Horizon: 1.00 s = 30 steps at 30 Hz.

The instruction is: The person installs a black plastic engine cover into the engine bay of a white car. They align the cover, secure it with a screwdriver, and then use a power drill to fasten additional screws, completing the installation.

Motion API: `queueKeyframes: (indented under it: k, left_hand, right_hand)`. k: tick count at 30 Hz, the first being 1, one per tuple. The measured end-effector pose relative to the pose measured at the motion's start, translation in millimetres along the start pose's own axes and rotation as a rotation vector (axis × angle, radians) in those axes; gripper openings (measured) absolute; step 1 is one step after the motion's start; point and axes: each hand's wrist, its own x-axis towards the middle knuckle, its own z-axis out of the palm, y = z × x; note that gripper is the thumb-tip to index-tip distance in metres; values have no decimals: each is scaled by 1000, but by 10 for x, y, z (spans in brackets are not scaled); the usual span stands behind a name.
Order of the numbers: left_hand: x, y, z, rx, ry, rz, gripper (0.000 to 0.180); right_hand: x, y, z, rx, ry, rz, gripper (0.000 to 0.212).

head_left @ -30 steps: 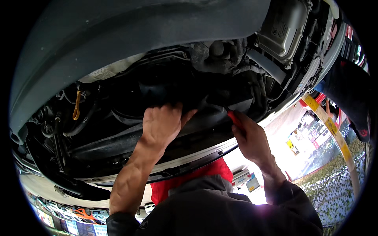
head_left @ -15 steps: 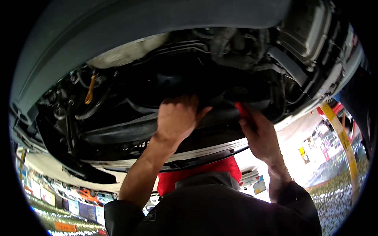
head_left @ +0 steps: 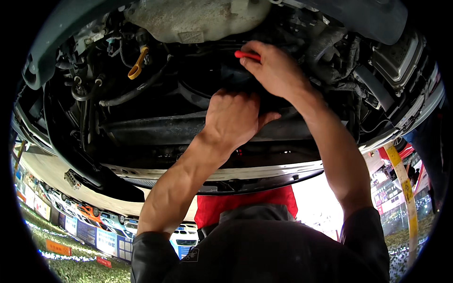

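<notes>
My left hand (head_left: 233, 115) reaches into the dark middle of a car's engine bay, beside the round black fan housing (head_left: 192, 96). Its fingers curl downward with the tips hidden, and the thumb sticks out to the right. Whatever they grip does not show. Farther in and to the right, my right hand (head_left: 278, 70) is closed on a slim red handle (head_left: 245, 55). One rounded end of it points left out of the fingers; the rest is covered by the hand, so its exact kind cannot be told.
A stained pale metal cover (head_left: 198, 21) lies at the far side. A yellow loop-ended dipstick handle (head_left: 138, 63) and hoses stand left. A silver finned box (head_left: 398, 63) sits far right. The light front crossbar (head_left: 226, 173) runs before me; a yellow-and-white post (head_left: 403, 188) rises at right.
My right hand has moved farther in and to the left with the red handle. My left hand has shifted slightly right and farther in. The view has tilted, showing more of the engine bay.
</notes>
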Motion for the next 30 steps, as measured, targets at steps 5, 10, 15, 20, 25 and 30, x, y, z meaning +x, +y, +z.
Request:
queueKeyframes:
  k: [5, 10, 15, 20, 25, 30]
  left_hand:
    - [-15, 8, -4, -8, 17, -10, 60]
    - [105, 63, -179, -15, -63, -16, 54]
    - [150, 56, -87, 2, -91, -31, 53]
    - [141, 1, 46, -109, 127, 22, 40]
    - [47, 25, 126, -88, 133, 10, 39]
    - [-8, 27, 173, -36, 81, 0, 46]
  right_hand:
    - [-54, -440, -419, -112, -121, 53, 32]
    - [195, -390, 31, -109, -116, -73, 32]
    - [571, -594, 303, -241, -265, -11, 34]
    - [803, -471, 745, -226, -285, -83, 23]
    - [858, -660, 903, -373, -408, -123, 22]
    - [791, -676, 977, -482, -327, -227, 43]
